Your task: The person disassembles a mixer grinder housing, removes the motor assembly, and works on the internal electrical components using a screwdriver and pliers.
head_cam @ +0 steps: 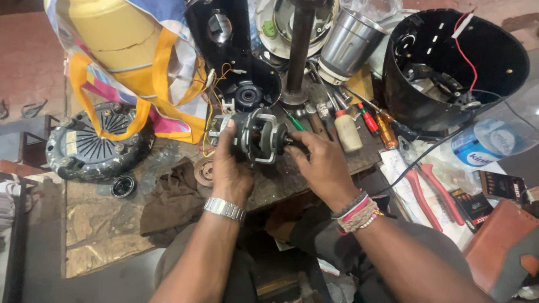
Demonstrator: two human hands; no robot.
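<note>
gripping a grey motor (259, 136) over the bench (112, 219), the left hand (229, 168) clamps its 9 o'clock side, the right hand (320, 163) pinches its shaft at 3 o'clock.

Two hands, the left hand (229, 168) and right hand (320, 163), hold one electric motor (259, 136) at the centre of the frame. Two black appliance housings stand above: one (236, 50) at upper centre, one (455, 62) at upper right. One steel jar (349, 44), one carrier bag (135, 62) at upper left, one brown rag (171, 202), one pair of red-handled pliers (429, 191) at right.
</note>
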